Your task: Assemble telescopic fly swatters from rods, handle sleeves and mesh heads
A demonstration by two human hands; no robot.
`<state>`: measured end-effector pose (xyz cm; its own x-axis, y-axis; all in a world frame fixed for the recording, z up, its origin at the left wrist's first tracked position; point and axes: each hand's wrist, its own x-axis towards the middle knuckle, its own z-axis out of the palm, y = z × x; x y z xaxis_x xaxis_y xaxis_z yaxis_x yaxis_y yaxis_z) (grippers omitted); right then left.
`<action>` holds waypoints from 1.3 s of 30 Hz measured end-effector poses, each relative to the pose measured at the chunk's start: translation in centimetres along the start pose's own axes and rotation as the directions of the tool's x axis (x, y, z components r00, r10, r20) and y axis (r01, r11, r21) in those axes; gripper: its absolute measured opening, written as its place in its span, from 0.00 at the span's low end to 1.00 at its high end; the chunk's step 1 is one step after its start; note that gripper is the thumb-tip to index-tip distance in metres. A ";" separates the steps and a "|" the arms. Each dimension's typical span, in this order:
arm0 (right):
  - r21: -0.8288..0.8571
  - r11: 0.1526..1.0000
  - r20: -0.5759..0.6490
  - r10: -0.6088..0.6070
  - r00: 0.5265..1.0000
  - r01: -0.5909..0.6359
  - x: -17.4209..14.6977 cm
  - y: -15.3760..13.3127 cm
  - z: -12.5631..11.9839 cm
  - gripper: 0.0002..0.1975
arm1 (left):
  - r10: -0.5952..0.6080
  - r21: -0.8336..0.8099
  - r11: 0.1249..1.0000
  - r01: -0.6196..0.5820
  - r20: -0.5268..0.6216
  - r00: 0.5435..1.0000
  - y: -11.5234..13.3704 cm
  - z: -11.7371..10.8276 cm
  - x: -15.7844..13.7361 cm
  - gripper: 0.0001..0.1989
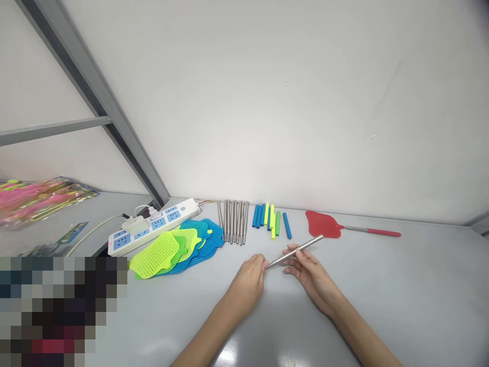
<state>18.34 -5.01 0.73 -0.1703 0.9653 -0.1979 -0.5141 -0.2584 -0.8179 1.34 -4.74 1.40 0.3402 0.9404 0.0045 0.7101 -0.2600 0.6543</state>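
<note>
Between my hands is a silver metal telescopic rod (290, 255), slanting up to the right above the table. My left hand (250, 275) is closed around its lower, thinner end. My right hand (307, 272) pinches the thicker part between thumb and fingers, the other fingers loosely curled. Beyond the rod's upper end lies a red fly swatter (324, 224) with a metal shaft and a red grip. Short blue, yellow and green tubes (269, 216) lie in a row behind my hands. Several more metal rods (235, 221) lie side by side left of them.
Perforated yellow, green and blue swatter heads (164, 252) overlap in a pile at left. Behind them is a white power strip (153, 227) with plugs and cables. Plastic-bagged pink and yellow items (46, 196) lie far left, past a grey metal frame (110, 122). A pale wall (305, 102) bounds the table's back.
</note>
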 end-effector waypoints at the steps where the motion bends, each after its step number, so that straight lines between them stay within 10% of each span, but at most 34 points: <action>1: -0.004 1.000 -0.003 0.008 1.000 -0.008 0.0 0.1 0.0 0.13 | -0.040 -0.027 0.999 0.040 -0.023 0.999 -0.2 -0.1 0.2 0.14; 39: 0.067 0.997 -0.030 0.051 0.998 -0.048 0.7 0.4 -1.0 0.09 | 0.066 -0.186 0.978 -0.089 -0.128 0.990 -0.3 0.2 1.3 0.16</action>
<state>18.83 -4.36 -0.26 -0.1712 0.9517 -0.2549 -0.5606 -0.3068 -0.7692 1.74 -3.45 1.05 0.3050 0.9414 0.1443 0.5497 -0.2977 0.7805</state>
